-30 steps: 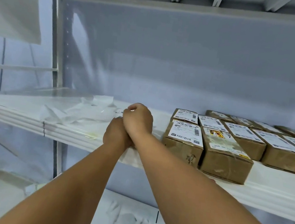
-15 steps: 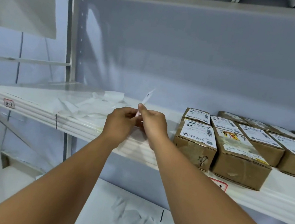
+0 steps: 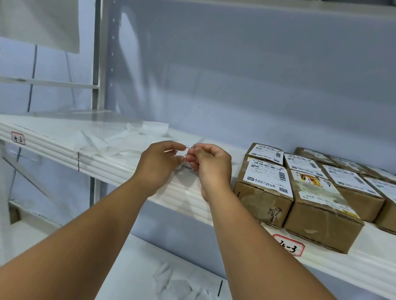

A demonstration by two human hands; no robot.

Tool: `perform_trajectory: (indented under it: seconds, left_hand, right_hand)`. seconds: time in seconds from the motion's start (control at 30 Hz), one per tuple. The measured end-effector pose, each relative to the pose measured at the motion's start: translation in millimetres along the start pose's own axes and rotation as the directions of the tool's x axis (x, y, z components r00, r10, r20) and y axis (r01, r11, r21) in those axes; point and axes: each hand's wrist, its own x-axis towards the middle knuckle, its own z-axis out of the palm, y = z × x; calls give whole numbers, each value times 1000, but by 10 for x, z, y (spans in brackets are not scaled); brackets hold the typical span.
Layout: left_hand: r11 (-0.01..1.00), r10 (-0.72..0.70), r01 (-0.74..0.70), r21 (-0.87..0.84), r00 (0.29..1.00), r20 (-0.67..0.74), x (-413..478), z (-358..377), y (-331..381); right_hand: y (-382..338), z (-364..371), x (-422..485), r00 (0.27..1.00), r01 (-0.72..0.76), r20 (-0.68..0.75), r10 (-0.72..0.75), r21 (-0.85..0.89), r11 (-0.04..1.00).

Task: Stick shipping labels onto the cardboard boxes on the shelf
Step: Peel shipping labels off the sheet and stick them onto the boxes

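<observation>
Lower now, the label (image 3: 184,153) no longer sticks up: my left hand (image 3: 158,163) and right hand (image 3: 211,168) both curl onto it in a pinch above the shelf (image 3: 113,163), left of the cardboard boxes (image 3: 264,184). I judge peeling is underway; next needs a flat press onto a box.

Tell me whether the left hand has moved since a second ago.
Yes. The left hand has come out from under the right hand and shifted left along the shelf, away from the nearest cardboard box; both now pinch a label.
</observation>
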Motion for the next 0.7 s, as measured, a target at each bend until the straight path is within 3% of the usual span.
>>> perform_trajectory:
  seconds: [0.07, 0.17, 0.4, 0.7]
  left_hand:
    - [992, 25, -29, 124, 999, 33, 5, 40, -7]
    - [982, 49, -51, 181, 999, 17, -17, 60, 8]
    - [978, 118, -89, 191, 982, -145, -77, 115, -1]
    - [979, 181, -163, 121, 970, -162, -140, 121, 10]
  right_hand:
    - [6, 7, 3, 1000, -8, -14, 7, -36, 999]
    - [20, 9, 21, 999, -27, -42, 23, -91, 996]
    - [-4, -4, -1, 999, -47, 22, 48, -38, 998]
    - [-16, -28, -16, 998, -43, 44, 40, 74, 996]
